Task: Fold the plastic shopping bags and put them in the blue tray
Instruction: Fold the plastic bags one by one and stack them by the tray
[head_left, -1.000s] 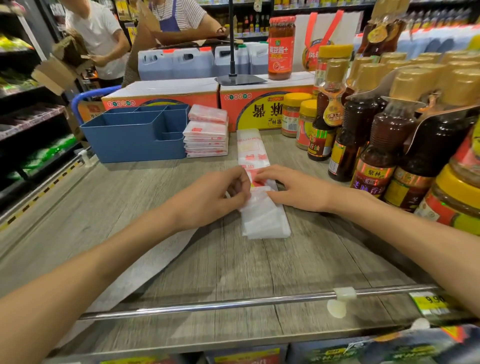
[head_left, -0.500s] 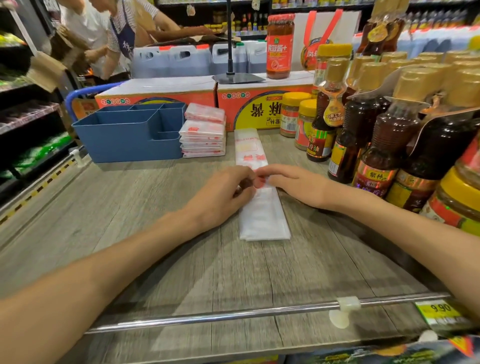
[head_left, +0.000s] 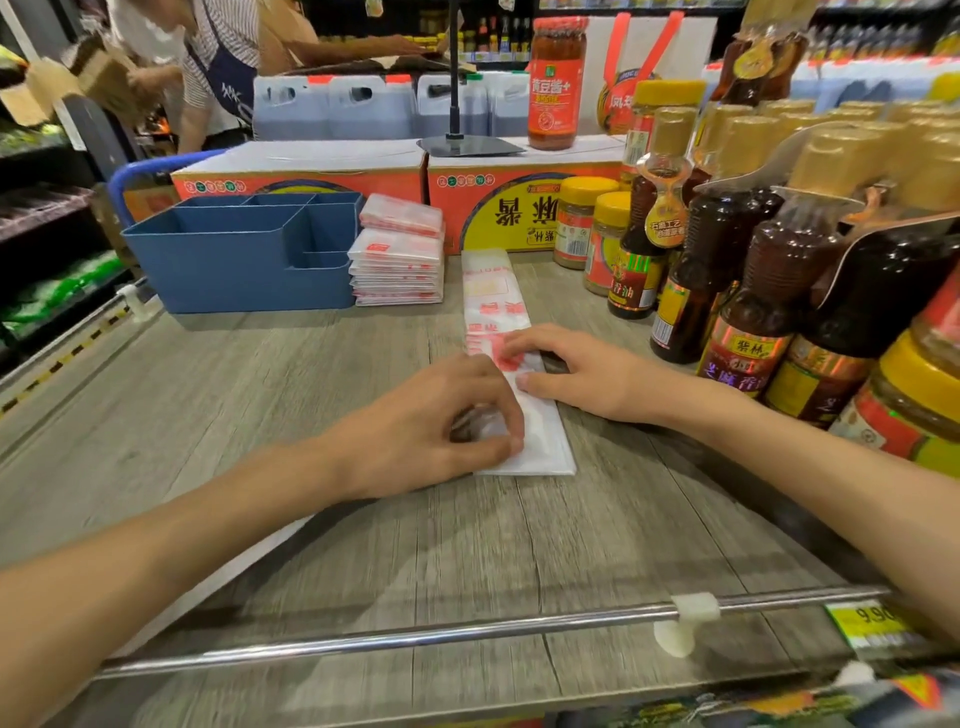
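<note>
A white plastic bag with red print (head_left: 496, 301), folded into a long narrow strip, lies on the wooden shelf and runs away from me. My left hand (head_left: 441, 426) pinches the strip's near end between thumb and fingers. My right hand (head_left: 576, 371) rests flat on the strip's middle and presses it down. The blue tray (head_left: 234, 275), with several compartments, stands at the back left; nothing shows inside it from here. A stack of folded bags (head_left: 397, 265) sits right beside the tray.
Dark sauce bottles (head_left: 727, 249) and yellow-lidded jars (head_left: 582, 218) crowd the right side. Orange cartons (head_left: 519, 208) line the back. A metal rail (head_left: 415, 634) runs along the shelf's near edge. People work behind the cartons.
My left hand has slid toward me along the strip to its near end. My right hand stays on the strip's middle. The head camera has shifted slightly.
</note>
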